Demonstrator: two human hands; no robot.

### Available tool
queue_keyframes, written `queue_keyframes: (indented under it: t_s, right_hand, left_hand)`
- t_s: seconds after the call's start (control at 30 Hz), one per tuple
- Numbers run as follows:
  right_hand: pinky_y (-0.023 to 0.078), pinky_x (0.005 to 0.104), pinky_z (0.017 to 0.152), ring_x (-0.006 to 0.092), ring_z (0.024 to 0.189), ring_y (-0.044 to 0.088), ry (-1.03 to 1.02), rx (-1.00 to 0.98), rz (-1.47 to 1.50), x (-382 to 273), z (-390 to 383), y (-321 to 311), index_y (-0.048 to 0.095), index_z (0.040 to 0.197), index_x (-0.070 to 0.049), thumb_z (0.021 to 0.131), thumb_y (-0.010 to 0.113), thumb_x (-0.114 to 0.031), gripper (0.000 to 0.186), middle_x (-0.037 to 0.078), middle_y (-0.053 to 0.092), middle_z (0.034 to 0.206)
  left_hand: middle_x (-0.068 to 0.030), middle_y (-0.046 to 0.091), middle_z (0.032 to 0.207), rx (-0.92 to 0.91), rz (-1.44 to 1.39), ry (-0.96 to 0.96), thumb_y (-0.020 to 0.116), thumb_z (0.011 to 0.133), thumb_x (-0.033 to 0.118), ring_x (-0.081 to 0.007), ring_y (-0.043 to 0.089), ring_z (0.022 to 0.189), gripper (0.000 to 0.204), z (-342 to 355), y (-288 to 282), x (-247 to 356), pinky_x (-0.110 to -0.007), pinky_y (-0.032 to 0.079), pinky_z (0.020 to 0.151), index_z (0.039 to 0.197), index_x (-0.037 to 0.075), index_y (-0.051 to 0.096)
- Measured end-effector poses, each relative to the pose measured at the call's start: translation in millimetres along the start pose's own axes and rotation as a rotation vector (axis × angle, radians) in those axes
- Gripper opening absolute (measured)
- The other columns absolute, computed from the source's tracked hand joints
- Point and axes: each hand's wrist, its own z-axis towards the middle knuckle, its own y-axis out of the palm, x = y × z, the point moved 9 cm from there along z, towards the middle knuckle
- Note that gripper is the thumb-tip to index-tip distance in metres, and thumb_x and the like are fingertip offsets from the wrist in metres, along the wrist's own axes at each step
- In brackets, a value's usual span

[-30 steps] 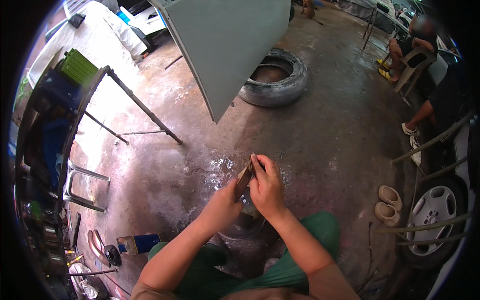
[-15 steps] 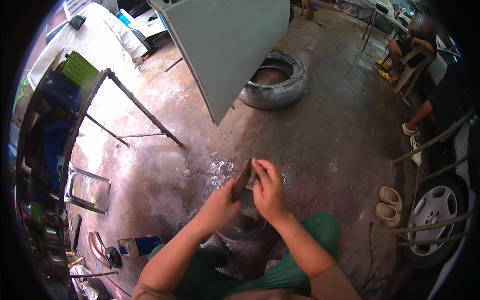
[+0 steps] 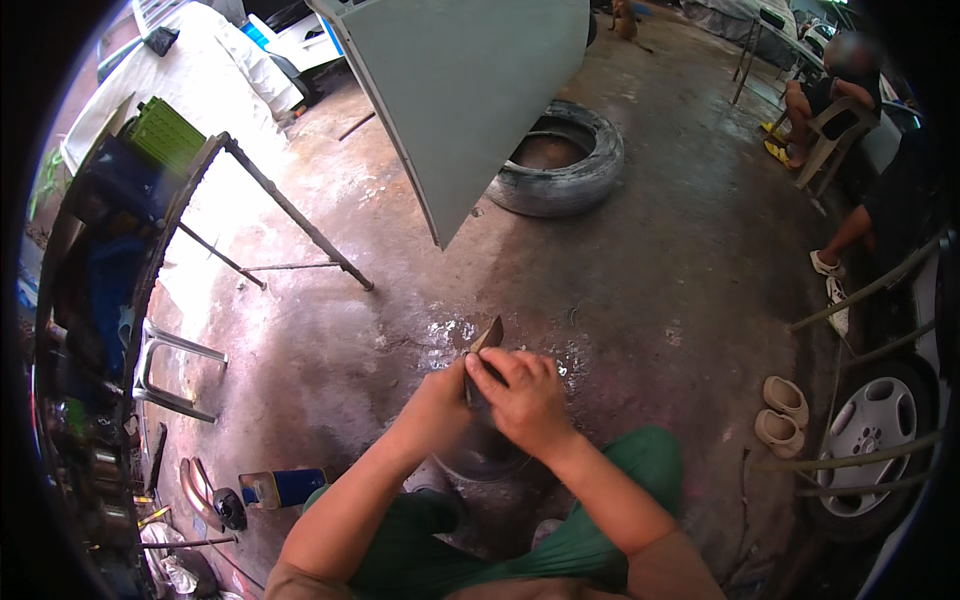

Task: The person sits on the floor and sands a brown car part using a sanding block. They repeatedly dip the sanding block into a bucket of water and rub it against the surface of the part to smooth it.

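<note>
Head view, looking down past my knees to the wet concrete floor [image 3: 620, 260]. My left hand [image 3: 440, 405] and right hand [image 3: 525, 400] meet in front of me, both wrapped tight around one thing: a small flat brown piece [image 3: 487, 336], its pointed upper end sticking up above the knuckles, the rest buried in the grip. The right fingers [image 3: 505, 365] fold over the top of it; the left comes in from beside and below. What the piece is made of I cannot tell. It is held in the air, just above a dark round container [image 3: 485, 462] that stands on the floor between my legs, near the wet patch. Well apart, toward the far side of the floor, lie an old tyre [image 3: 560, 160] and a grey panel [image 3: 470, 90] leaning over it. To my left, a blue and yellow can [image 3: 285, 487] lies on the floor beside some tools, with a metal stand [image 3: 270, 215] beyond. Slippers [image 3: 780, 410] sit near a car wheel [image 3: 875, 435] at the right. Risk, as I judge it: the exposed tip is thin, so pressure from the two closed hands could snap it or let it slip against a finger, and a dropped piece would land on wet, gritty concrete
</note>
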Motion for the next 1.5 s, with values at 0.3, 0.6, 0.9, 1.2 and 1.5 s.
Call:
queue_keyframes:
  t_s: [0.3, 0.6, 0.9, 1.2, 1.5]
  right_hand:
    - [0.045, 0.0423, 0.091, 0.0260, 0.107, 0.057, 0.009, 0.039, 0.051, 13, 0, -3, 0.068, 0.130, -0.016, 0.078, 0.066, -0.003, 0.054, 0.005, 0.057, 0.122]
    - [0.045, 0.0424, 0.092, 0.0252, 0.108, 0.056, 0.020, 0.026, 0.053, 21, 1, -4, 0.068, 0.130, -0.019, 0.079, 0.066, -0.002, 0.053, 0.004, 0.057, 0.122]
    - [0.047, 0.0421, 0.088, 0.0274, 0.105, 0.058, 0.056, 0.100, 0.075, 25, 4, -9, 0.067, 0.131, -0.012, 0.070, 0.065, 0.004, 0.063, 0.007, 0.060, 0.120]
    - [0.043, 0.0386, 0.106, 0.0298, 0.120, 0.058, 0.586, 0.141, 0.832, 75, -19, 7, 0.062, 0.134, -0.004, 0.088, 0.069, -0.006, 0.047, 0.013, 0.062, 0.129]
    - [0.046, 0.0414, 0.097, 0.0306, 0.115, 0.056, 0.114, 0.085, 0.387, 15, 14, -39, 0.063, 0.137, -0.012, 0.077, 0.071, -0.001, 0.061, 0.012, 0.056, 0.137]
  left_hand:
    - [-0.0303, 0.067, 0.098, -0.043, 0.035, 0.012, 0.055, 0.085, 0.006, -0.0470, 0.065, 0.098, 0.031, -1, -6, 1, -0.048, 0.051, 0.082, 0.114, -0.004, 0.063]
    - [-0.0309, 0.067, 0.097, -0.060, 0.100, -0.018, 0.056, 0.082, 0.004, -0.0477, 0.066, 0.096, 0.035, -3, -3, 1, -0.049, 0.051, 0.082, 0.115, -0.005, 0.059]
    - [-0.0316, 0.068, 0.095, -0.053, 0.087, 0.014, 0.060, 0.080, 0.006, -0.0453, 0.068, 0.096, 0.048, -5, -2, -4, -0.047, 0.052, 0.082, 0.127, -0.003, 0.057]
    - [-0.0142, 0.071, 0.096, -0.121, -0.279, -0.020, 0.071, 0.083, 0.010, -0.0196, 0.068, 0.091, 0.048, -13, -10, 23, -0.035, 0.053, 0.082, 0.128, -0.002, 0.058]
    - [0.0015, 0.064, 0.086, -0.063, -0.570, 0.054, 0.072, 0.088, 0.012, -0.0070, 0.057, 0.079, 0.022, -13, -19, 37, -0.027, 0.049, 0.071, 0.107, 0.001, 0.066]
